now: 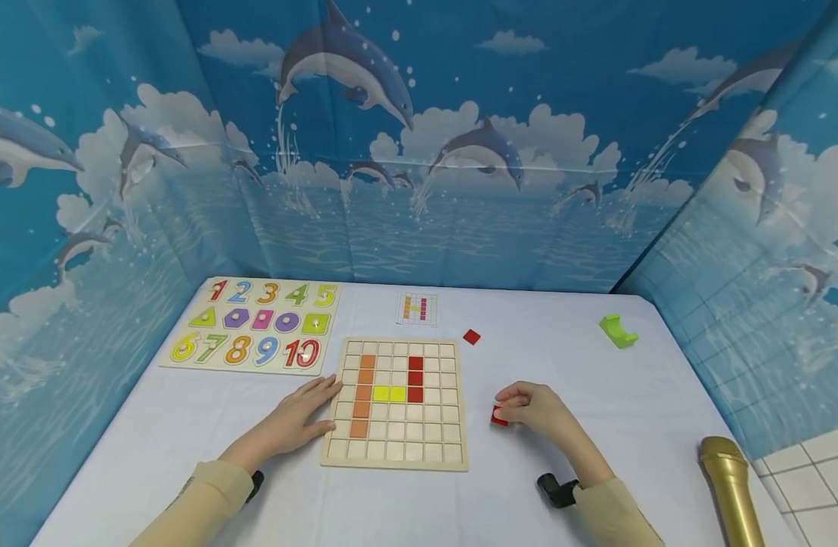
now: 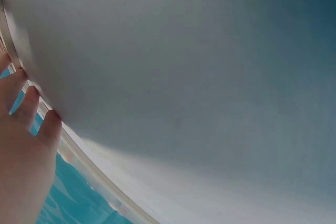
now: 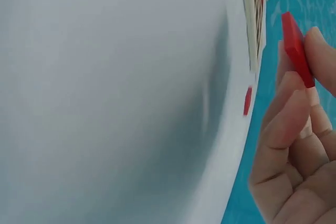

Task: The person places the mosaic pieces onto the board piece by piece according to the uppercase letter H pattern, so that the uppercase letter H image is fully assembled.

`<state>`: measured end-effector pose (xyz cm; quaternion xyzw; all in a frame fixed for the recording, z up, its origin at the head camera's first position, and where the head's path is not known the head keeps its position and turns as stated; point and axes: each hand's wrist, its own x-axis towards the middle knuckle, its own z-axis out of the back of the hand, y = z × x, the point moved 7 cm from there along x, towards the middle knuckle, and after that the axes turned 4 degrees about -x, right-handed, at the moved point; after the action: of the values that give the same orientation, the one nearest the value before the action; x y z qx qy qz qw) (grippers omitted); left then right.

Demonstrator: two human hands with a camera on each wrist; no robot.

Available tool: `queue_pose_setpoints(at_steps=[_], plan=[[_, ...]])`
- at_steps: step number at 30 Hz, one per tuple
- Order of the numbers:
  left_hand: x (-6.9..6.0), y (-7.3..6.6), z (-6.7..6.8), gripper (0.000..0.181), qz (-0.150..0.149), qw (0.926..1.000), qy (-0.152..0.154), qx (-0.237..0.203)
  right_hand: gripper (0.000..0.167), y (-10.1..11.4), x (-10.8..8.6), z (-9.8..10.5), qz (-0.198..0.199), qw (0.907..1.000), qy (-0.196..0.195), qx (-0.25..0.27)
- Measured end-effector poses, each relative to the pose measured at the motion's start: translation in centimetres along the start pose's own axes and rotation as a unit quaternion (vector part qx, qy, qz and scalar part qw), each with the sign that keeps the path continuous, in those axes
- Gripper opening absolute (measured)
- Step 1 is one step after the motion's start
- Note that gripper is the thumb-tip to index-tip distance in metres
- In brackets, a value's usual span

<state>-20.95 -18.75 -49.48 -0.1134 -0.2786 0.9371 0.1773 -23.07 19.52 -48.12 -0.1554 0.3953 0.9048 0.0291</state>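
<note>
A wooden grid board [image 1: 394, 454] lies on the white table with orange tiles [image 1: 362, 391] in one column, two yellow tiles [image 1: 389, 393] in a row and red tiles [image 1: 415, 380] in another column. Against the board's left edge my left hand [image 1: 292, 416] rests, fingers fairly straight; the left wrist view shows its fingertips along the wooden rim. To the right of the board, my right hand [image 1: 538, 414] pinches a red square tile [image 3: 297, 51] between thumb and fingers. Another red tile [image 1: 472, 336] lies loose beyond it on the cloth.
Behind the board lies a small pattern card [image 1: 417, 309]. A number and shape puzzle board [image 1: 251, 325] is at the back left. A green curved block [image 1: 618, 332] sits at the back right, and a gold microphone [image 1: 731, 486] lies near the right edge. Dolphin-print curtains [image 1: 419, 228] surround the table.
</note>
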Motion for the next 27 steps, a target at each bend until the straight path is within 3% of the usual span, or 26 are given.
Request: queue_pose_setpoints(at_steps=[12,27], plan=[[-0.1,0.0,0.0,0.065,-0.005,1.0000,-0.002,-0.002,0.016,5.0,1.6,-4.5,0.048,0.9971,0.027,0.053],[-0.1,0.0,0.0,0.066,-0.011,0.9999,-0.003,0.003,0.003,8.5,2.6,-8.6,0.098,0.9927,0.070,-0.011]])
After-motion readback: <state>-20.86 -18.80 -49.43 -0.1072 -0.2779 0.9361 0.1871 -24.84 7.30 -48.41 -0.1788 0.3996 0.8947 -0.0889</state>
